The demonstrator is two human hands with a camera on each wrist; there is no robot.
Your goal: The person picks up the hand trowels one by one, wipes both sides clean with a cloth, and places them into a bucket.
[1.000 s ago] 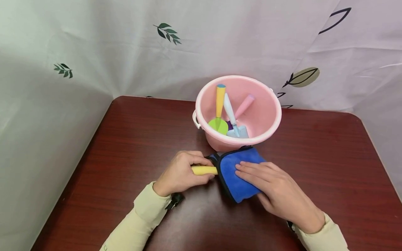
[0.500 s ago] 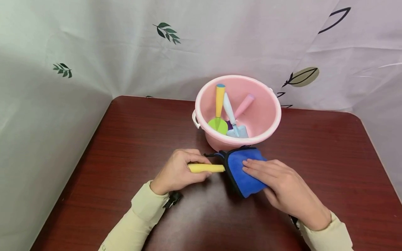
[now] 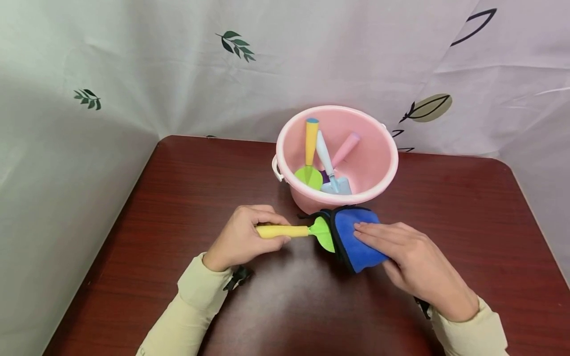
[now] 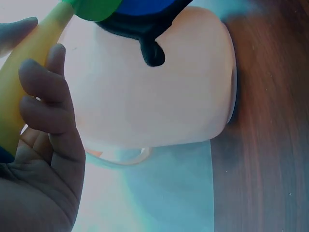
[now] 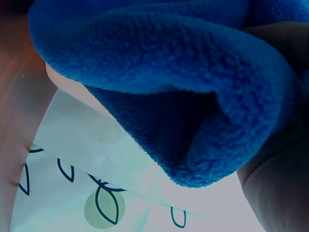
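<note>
At frame centre, the left hand [image 3: 242,241] grips the toy trowel [image 3: 294,231] by its yellow handle. The right hand [image 3: 411,267] pinches the blue cloth [image 3: 356,240] around its green blade. Wiping well probably means firm cloth pressure and a straight, steady draw.

left hand [image 3: 240,242] gripping yellow-handled green scoop [image 3: 296,231], right hand [image 3: 411,267] on blue cloth [image 3: 354,237], pink bucket [image 3: 378,183] behind
</note>
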